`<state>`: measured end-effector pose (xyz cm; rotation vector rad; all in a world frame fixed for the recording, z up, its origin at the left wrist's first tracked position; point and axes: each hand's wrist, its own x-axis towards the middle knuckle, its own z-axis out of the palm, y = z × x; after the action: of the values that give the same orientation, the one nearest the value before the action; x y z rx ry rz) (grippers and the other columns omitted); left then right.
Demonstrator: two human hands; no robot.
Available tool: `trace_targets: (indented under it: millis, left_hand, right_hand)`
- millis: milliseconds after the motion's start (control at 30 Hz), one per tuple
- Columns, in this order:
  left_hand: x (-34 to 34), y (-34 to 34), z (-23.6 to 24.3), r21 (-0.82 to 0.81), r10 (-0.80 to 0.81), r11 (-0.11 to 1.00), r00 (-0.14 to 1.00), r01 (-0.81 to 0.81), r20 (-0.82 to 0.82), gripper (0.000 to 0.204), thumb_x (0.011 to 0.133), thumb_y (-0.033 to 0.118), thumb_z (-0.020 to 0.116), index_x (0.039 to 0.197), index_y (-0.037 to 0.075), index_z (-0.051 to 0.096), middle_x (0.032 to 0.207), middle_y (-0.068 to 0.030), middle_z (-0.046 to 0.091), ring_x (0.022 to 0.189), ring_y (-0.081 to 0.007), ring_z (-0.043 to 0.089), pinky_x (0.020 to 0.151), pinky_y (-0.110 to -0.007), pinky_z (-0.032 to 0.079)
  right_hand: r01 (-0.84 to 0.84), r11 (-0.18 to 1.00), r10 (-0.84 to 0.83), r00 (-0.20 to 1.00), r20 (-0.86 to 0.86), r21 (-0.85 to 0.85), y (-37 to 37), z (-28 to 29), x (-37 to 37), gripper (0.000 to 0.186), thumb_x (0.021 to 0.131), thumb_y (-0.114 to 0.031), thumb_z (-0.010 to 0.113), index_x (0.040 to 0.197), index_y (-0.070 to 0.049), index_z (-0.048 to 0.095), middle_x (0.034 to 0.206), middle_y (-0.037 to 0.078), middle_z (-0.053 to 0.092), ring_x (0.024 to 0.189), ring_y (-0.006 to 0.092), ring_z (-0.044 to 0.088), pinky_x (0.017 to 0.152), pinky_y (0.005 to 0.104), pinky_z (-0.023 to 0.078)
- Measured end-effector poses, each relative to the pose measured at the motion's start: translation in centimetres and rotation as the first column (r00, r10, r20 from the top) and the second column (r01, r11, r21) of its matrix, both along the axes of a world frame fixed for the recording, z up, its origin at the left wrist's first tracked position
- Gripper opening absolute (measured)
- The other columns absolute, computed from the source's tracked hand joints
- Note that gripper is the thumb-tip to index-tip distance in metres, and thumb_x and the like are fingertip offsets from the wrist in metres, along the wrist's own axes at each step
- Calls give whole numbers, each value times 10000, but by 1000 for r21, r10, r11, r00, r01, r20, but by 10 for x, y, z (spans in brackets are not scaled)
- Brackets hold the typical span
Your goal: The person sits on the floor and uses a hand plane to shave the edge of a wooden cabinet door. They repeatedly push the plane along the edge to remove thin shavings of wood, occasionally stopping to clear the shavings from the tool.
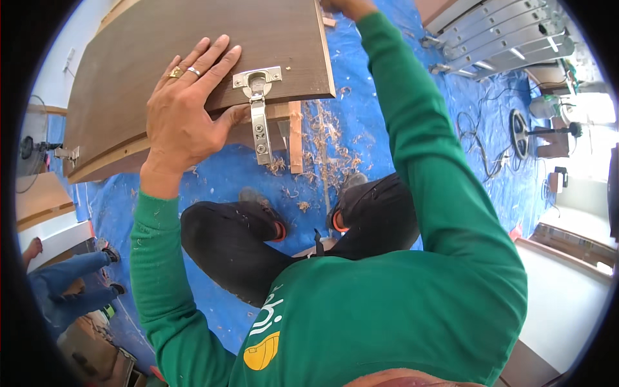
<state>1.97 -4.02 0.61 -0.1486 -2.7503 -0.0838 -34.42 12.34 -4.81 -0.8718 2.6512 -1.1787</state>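
A dark brown wooden door panel (161,39) lies in front of me, its near edge toward my body. My left hand (187,106) rests on it with the fingers stretched out and the thumb at the near edge. Two rings show on its fingers. Just right of this hand, a metal concealed hinge (260,116) is set into the panel, its arm sticking out past the edge toward me. My right hand (351,6) is at the top of the view, by the panel's far right corner. It is cut off by the frame, so its fingers are hidden.
Light wood strips (296,138) show under the panel. Wood shavings (322,138) litter the blue floor sheet (361,116). A second hinge (66,153) is at the panel's left end. Another person's legs (77,290) are at left. A folded metal ladder (503,39) and cables (477,138) are at right.
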Motion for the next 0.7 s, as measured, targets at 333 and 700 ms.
trace_targets:
  millis: [333,700]
  left_hand:
    - [-1,-4,-4,-7,-11,1000,999,11,-48,787,843,502,881,1555,259,653,1633,17,606,1537,-256,527,1295,-506,394]
    - [-7,-4,-5,-23,-30,999,998,29,-53,773,861,485,869,1569,283,636,1644,26,593,1546,-255,512,1303,-503,388]
  right_hand:
    - [-159,977,212,787,-580,142,97,-23,174,392,1031,-157,601,1412,-245,577,1073,368,605,821,504,701,628,549,599]
    - [-124,992,117,874,-471,16,82,-26,138,310,1120,-307,523,1347,-115,612,1032,370,690,995,557,700,804,600,560]
